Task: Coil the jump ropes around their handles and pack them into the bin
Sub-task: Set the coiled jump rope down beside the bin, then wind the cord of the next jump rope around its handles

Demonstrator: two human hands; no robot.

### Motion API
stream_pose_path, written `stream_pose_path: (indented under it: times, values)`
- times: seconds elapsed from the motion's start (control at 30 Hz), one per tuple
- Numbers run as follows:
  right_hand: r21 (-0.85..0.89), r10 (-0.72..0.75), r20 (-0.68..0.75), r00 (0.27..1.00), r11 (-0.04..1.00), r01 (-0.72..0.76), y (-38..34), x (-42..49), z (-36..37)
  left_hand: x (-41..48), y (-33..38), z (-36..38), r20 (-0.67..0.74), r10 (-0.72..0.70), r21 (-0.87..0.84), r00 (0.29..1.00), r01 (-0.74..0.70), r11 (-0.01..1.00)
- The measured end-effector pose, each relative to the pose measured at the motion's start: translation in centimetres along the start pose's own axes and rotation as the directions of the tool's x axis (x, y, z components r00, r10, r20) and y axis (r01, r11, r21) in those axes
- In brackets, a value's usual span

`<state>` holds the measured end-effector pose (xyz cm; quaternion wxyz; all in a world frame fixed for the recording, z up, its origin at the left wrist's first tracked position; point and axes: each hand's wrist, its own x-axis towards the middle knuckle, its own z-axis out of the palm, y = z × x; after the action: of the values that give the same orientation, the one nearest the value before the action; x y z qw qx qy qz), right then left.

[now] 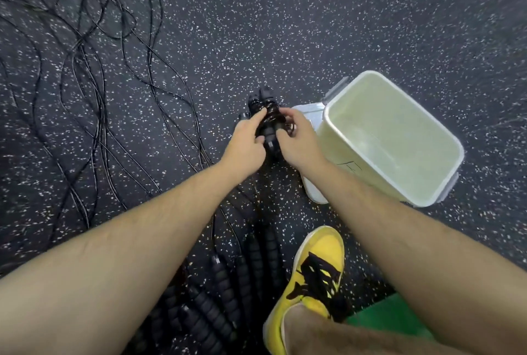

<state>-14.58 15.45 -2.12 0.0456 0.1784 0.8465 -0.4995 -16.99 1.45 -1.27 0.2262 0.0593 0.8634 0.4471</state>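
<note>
Both hands meet low over the floor [285, 26], close together. The left hand [248, 141] has its fingers curled round a dark bundle of handles [268, 123], with the thumb laid along the near side. The right hand [296, 138] grasps the same bundle from the other side, its fingertips pinching in at the black cord wound round the middle. So neither hand is slack; each is clamped on the bundle. The two handle ends poke out past the fingers toward 12 o'clock, side by side, and the cord looks wrapped round them in several turns, though motion blur hides how tight. Just beside the right hand, at 3 o'clock, stands the pale bin [336, 152], open-topped and tilted in this wide view, with nothing in it that I can see. It sits on a white lid [309, 115] whose edge sticks out on the near side. Away at 10 o'clock, loose ropes [94, 55] sprawl in tangled black loops across the speckled floor. Down at 6 o'clock, under the forearms, lie more ribbed foam handles [228, 297] in a rough heap. At 5 o'clock sits a yellow shoe [316, 277] with black laces.
</note>
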Motion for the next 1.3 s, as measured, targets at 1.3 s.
stream_pose_path:
  times: [1.3]
  values:
    - [-0.548,0.274,0.342,0.899,0.835,-0.046,7.0,-9.9,7.7,-10.1,-10.3,5.0,0.171,-0.540,-0.328,0.824,0.564,0.758]
